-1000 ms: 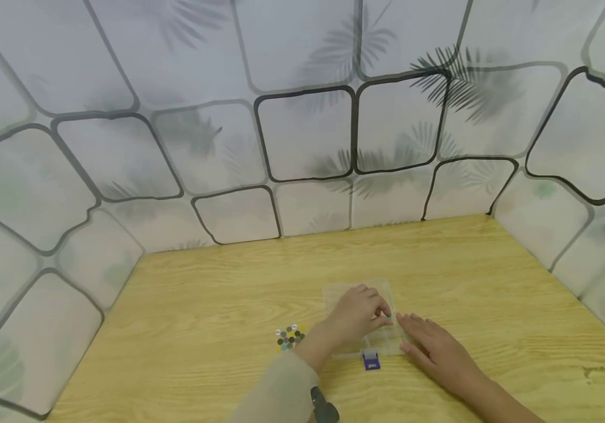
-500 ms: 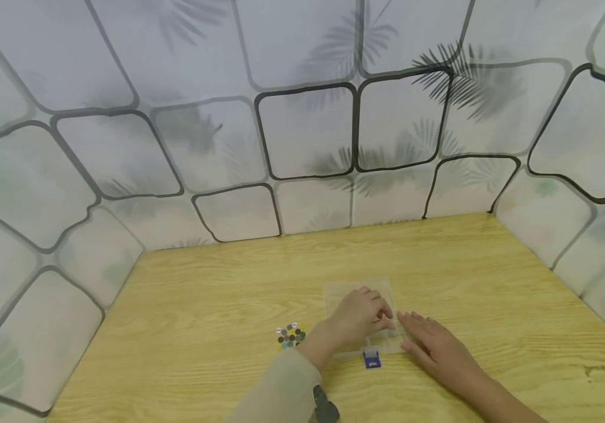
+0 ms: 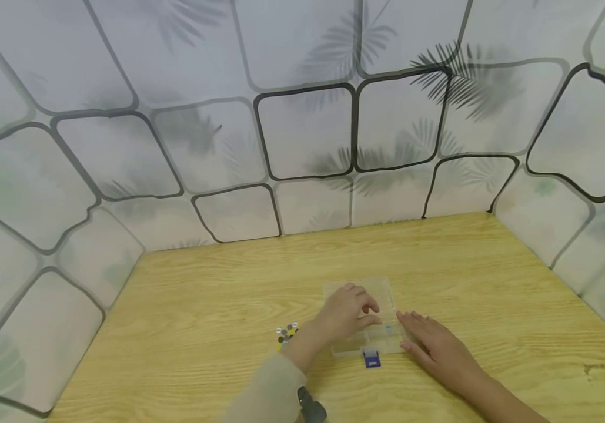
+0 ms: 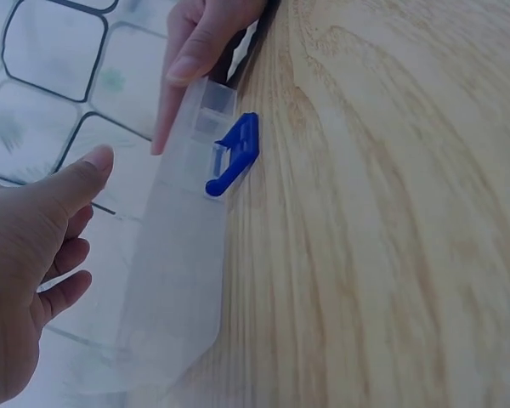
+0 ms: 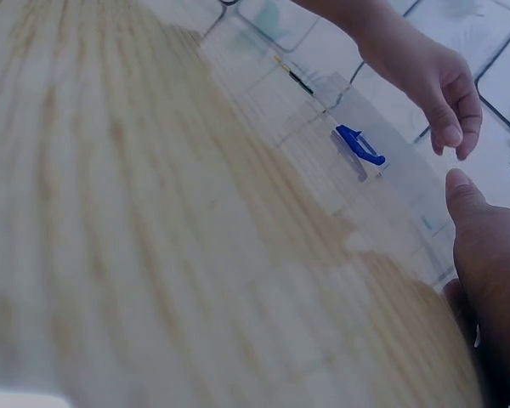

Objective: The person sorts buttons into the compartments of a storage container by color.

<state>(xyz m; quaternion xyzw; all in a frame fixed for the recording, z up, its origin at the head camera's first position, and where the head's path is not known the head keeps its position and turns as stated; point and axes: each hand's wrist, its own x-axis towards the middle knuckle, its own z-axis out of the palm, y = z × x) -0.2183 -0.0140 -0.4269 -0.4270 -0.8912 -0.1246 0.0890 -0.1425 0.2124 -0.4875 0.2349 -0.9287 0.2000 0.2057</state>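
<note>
A clear plastic compartment box (image 3: 347, 353) with a blue latch (image 3: 371, 359) at its front lies on the table. My left hand (image 3: 346, 312) hovers over the box, its fingers loosely bent and thumb apart, with nothing between them; in the left wrist view, a gap shows between thumb and fingers. A small light-blue piece (image 3: 388, 327) lies in a right-hand compartment. My right hand (image 3: 436, 351) rests at the box's right side, fingers extended, fingertips at its edge. In the left wrist view, its thumb and a finger are at the box's far end.
Small round pieces (image 3: 284, 336) in several colours lie in a cluster left of the box, partly hidden by my left forearm. The wood-grain table (image 3: 217, 305) is bordered by patterned walls (image 3: 313, 205) at the back and both sides.
My left hand held the light-blue piece over the right compartments, let it go, and has drawn back to the left. The piece now shows in the box. My right hand has stayed put.
</note>
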